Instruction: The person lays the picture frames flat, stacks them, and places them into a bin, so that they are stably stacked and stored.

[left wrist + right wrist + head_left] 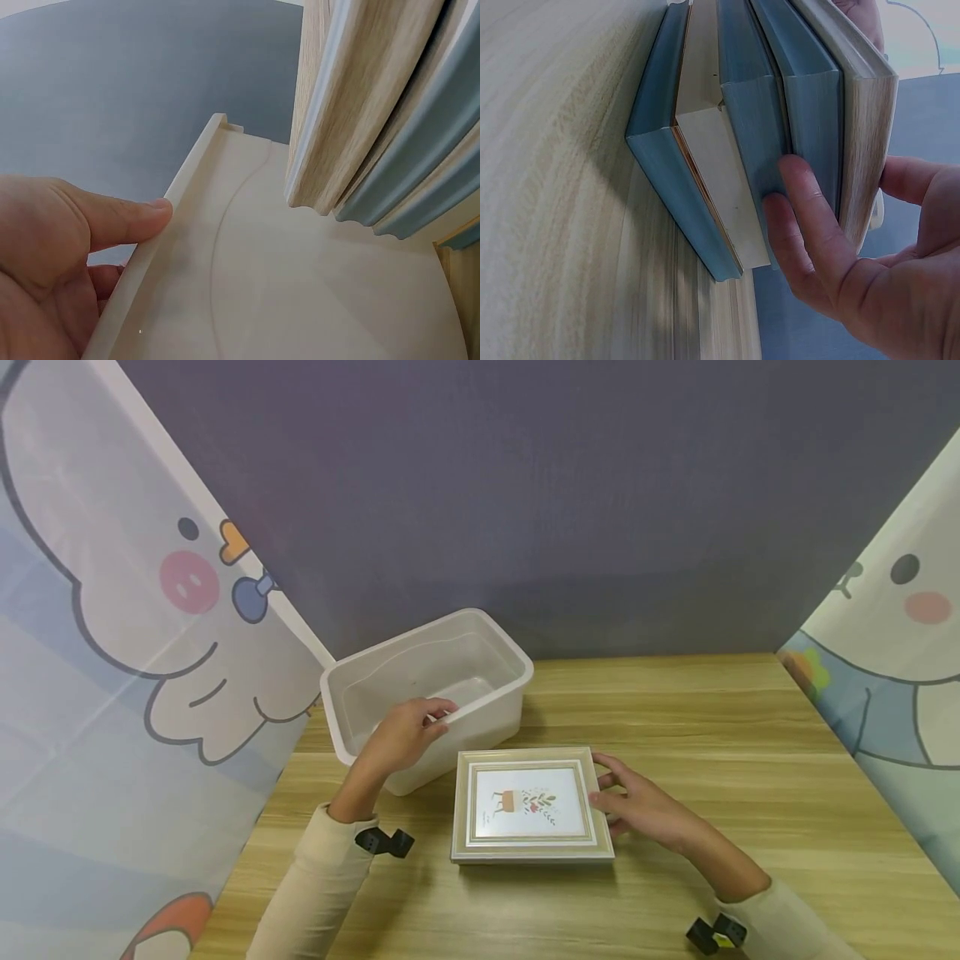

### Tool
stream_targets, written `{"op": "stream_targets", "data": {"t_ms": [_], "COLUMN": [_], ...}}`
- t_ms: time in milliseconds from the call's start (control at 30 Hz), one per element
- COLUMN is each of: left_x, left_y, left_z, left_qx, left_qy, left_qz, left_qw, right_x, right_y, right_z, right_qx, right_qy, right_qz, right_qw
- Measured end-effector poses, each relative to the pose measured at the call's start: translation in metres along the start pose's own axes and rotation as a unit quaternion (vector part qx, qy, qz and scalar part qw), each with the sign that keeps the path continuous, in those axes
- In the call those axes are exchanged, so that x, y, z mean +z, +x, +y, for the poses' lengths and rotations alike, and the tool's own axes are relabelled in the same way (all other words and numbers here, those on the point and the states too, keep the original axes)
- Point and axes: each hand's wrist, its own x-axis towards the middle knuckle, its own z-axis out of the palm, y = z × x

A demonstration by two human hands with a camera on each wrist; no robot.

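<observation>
My left hand (pixel 401 735) pinches the near rim of a white plastic bin (pixel 480 718). Its thumb (pixel 142 223) lies along the outer side of the rim, while the other fingers go over into the bin. Right of the bin is a stack of several picture frames. The top picture frame (pixel 534 853) has a pale wood border and a print of a plant in a pot; blue frames (pixel 814 112) and a whitish layer (pixel 712 142) show below. At the stack's right side, my right hand (pixel 648 810) touches the edges with spread fingers, its thumb on the top frame.
The wood-grain table (pixel 675 710) extends right of the stack and in front of it. A dark grey panel (pixel 525 510) rises behind the bin. Cartoon-printed sheets (pixel 112 693) hang at both sides.
</observation>
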Motion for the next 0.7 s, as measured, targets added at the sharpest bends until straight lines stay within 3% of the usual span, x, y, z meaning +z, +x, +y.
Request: {"op": "stream_targets", "data": {"t_ms": [700], "left_x": [0.0000], "left_y": [0.0020], "left_z": [0.0026], "left_qx": [0.001], "left_qy": [0.007], "left_qz": [-0.004], "left_qw": [1.0000], "right_x": [0.0003], "right_y": [-0.0011], "right_z": [-0.0020], "right_qx": [0.002], "right_qy": [0.000], "right_qz": [-0.001], "right_qw": [1.0000]}}
